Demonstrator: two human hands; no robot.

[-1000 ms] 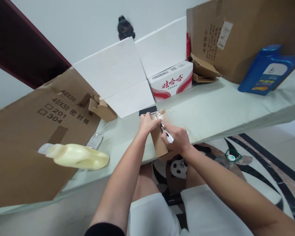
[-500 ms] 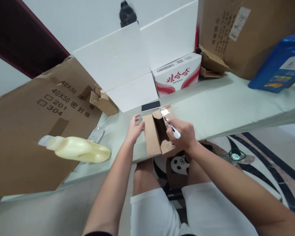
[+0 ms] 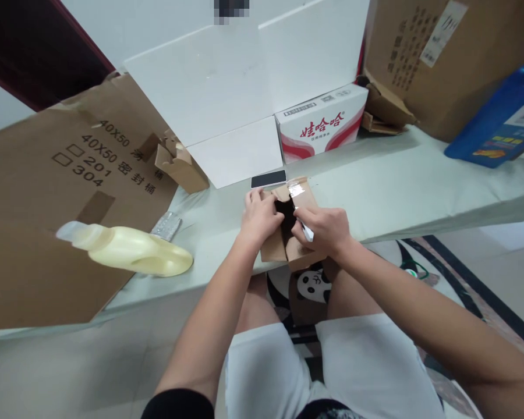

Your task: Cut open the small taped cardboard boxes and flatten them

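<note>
A small brown cardboard box (image 3: 274, 251) stands with its top open at the table's front edge. My left hand (image 3: 261, 214) grips the left flap, fingers bent over its far part and thumb at the opening. In my right hand (image 3: 327, 230) is a white box cutter (image 3: 306, 230), held at the right flap, where a strip of clear tape (image 3: 297, 189) shines. The cutter's tip is hidden by my fingers. Just beyond the box lies a phone (image 3: 268, 179), its dark screen up.
To the left stand a pale yellow bottle (image 3: 140, 250), a silvery packet (image 3: 166, 226) and a small open carton (image 3: 186, 169). A white-and-red carton (image 3: 323, 125) is at the back, before white panels (image 3: 227, 87). A blue bottle (image 3: 498, 119) is at the right.
My left hand has moved right and taken hold of the box's left flap. The right hand stays at the right flap with the cutter. The view has shifted slightly.
</note>
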